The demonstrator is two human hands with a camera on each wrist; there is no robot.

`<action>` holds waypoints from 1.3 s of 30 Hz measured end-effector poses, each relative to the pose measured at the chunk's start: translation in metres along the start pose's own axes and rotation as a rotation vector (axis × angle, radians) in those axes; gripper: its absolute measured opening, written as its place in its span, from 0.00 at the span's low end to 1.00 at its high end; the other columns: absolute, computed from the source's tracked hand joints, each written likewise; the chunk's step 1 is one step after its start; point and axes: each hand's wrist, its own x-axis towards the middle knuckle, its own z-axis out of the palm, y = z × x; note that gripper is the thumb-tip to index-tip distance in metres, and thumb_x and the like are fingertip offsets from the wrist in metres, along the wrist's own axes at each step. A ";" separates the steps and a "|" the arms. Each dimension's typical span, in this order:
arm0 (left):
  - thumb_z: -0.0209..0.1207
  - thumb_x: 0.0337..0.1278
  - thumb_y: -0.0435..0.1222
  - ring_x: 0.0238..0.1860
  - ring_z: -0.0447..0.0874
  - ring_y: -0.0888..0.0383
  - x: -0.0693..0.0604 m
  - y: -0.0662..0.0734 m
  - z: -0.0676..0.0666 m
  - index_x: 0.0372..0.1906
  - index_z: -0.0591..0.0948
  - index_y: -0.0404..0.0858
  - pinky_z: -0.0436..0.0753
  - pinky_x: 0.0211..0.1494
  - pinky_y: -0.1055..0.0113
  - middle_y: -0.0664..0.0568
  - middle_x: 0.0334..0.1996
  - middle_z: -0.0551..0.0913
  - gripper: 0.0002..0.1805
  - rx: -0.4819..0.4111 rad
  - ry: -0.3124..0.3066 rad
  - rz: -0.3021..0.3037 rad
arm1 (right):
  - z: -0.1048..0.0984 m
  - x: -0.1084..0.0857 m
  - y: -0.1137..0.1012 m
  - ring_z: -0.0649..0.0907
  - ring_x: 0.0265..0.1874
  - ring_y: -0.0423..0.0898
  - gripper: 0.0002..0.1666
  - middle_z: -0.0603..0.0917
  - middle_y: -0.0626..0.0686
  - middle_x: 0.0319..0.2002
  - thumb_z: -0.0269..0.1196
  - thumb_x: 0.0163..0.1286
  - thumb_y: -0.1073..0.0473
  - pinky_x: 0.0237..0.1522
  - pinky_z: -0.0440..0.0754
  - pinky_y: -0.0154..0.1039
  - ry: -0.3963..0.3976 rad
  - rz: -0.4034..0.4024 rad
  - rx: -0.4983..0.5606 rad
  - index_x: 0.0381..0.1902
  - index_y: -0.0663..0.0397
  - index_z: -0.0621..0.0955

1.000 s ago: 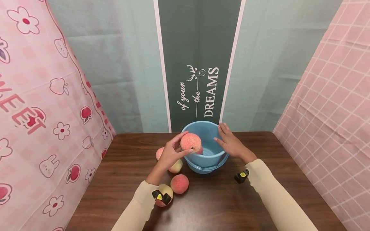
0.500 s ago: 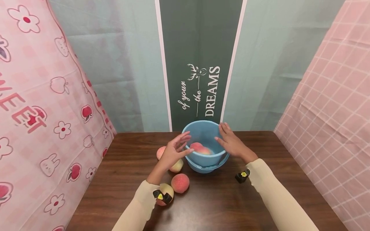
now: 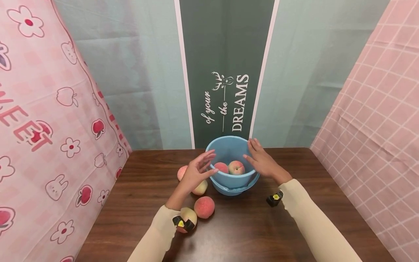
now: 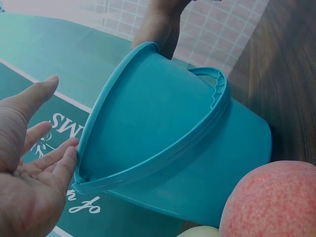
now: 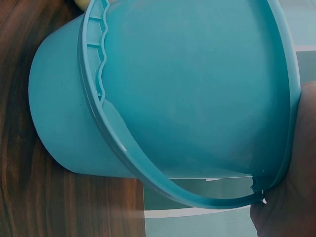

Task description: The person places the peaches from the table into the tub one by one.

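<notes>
A blue bucket (image 3: 230,185) stands upright at the back of the table, its handle (image 4: 217,94) lowered over the front. Two peaches lie inside, a pink one (image 3: 221,167) and a paler one (image 3: 236,167). My left hand (image 3: 196,173) is at the bucket's left rim, fingers spread and holding nothing; whether its fingertips touch the rim I cannot tell. At the right rim, my right hand (image 3: 265,162) rests with fingers extended, thumb toward the opening. Below my left hand are a pink peach (image 3: 182,172) and a yellowish peach (image 3: 200,188), both partly hidden.
A red peach (image 3: 204,207) sits in front of the bucket on the brown wooden table (image 3: 248,229). Another peach (image 3: 190,215) is partly covered by the left wrist camera. A curtain (image 3: 157,91) hangs behind the table, with pink patterned cloths at both sides.
My left hand has let go of a peach, which dropped into the bucket and rolled right, beside the other one. My right hand has stayed at the rim.
</notes>
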 end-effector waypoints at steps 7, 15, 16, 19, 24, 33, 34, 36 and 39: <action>0.68 0.60 0.28 0.71 0.71 0.50 -0.006 -0.014 -0.007 0.73 0.69 0.37 0.71 0.71 0.54 0.42 0.68 0.75 0.36 -0.013 0.009 0.024 | 0.000 0.001 -0.001 0.37 0.80 0.58 0.46 0.39 0.58 0.82 0.46 0.81 0.39 0.74 0.48 0.67 0.002 0.000 -0.002 0.81 0.59 0.45; 0.69 0.61 0.31 0.71 0.71 0.48 -0.016 -0.015 -0.011 0.73 0.72 0.45 0.75 0.67 0.51 0.44 0.68 0.76 0.35 -0.028 0.014 0.018 | 0.000 0.000 -0.001 0.37 0.80 0.59 0.45 0.40 0.59 0.82 0.47 0.81 0.40 0.74 0.48 0.68 0.000 -0.001 0.007 0.81 0.60 0.45; 0.69 0.61 0.31 0.70 0.72 0.48 -0.017 -0.015 -0.012 0.72 0.72 0.46 0.76 0.67 0.51 0.45 0.68 0.76 0.35 -0.026 0.016 0.016 | 0.000 0.000 0.000 0.37 0.80 0.59 0.45 0.40 0.58 0.82 0.47 0.81 0.40 0.74 0.48 0.68 0.001 0.001 0.006 0.81 0.59 0.45; 0.69 0.60 0.32 0.69 0.73 0.51 -0.021 -0.013 -0.012 0.71 0.73 0.47 0.77 0.66 0.51 0.47 0.67 0.77 0.34 -0.023 0.032 0.015 | 0.001 0.000 0.001 0.37 0.80 0.58 0.46 0.40 0.58 0.82 0.46 0.81 0.39 0.74 0.48 0.67 0.003 0.002 0.002 0.81 0.59 0.45; 0.70 0.60 0.31 0.68 0.75 0.50 -0.025 -0.015 -0.015 0.70 0.75 0.47 0.80 0.63 0.52 0.50 0.65 0.79 0.33 -0.002 0.075 0.011 | 0.001 0.001 0.001 0.37 0.80 0.59 0.46 0.40 0.59 0.82 0.45 0.81 0.39 0.74 0.48 0.67 0.000 0.002 -0.003 0.81 0.60 0.45; 0.67 0.59 0.24 0.68 0.73 0.39 -0.037 -0.030 -0.022 0.70 0.73 0.35 0.79 0.61 0.43 0.37 0.64 0.78 0.33 -0.028 0.111 0.045 | 0.002 0.001 0.001 0.37 0.80 0.58 0.46 0.40 0.58 0.82 0.46 0.81 0.39 0.74 0.48 0.67 0.009 0.007 0.007 0.81 0.59 0.45; 0.67 0.60 0.24 0.67 0.74 0.40 -0.039 -0.031 -0.023 0.70 0.74 0.36 0.79 0.61 0.44 0.38 0.64 0.78 0.33 -0.025 0.116 0.035 | 0.002 0.001 0.001 0.37 0.80 0.58 0.46 0.40 0.58 0.82 0.46 0.81 0.39 0.74 0.48 0.67 0.010 0.008 0.008 0.81 0.59 0.45; 0.67 0.60 0.24 0.67 0.74 0.42 -0.043 -0.032 -0.024 0.70 0.74 0.37 0.79 0.62 0.43 0.40 0.63 0.78 0.32 -0.020 0.119 0.021 | 0.002 0.001 0.001 0.37 0.80 0.58 0.46 0.40 0.58 0.82 0.46 0.81 0.39 0.74 0.48 0.67 0.010 0.009 0.008 0.81 0.59 0.45; 0.66 0.61 0.24 0.67 0.75 0.44 -0.049 -0.035 -0.027 0.70 0.74 0.38 0.79 0.63 0.45 0.43 0.62 0.79 0.32 -0.019 0.112 0.020 | 0.002 0.001 0.001 0.37 0.80 0.59 0.46 0.40 0.58 0.82 0.46 0.81 0.39 0.74 0.47 0.68 0.006 0.007 0.007 0.81 0.59 0.45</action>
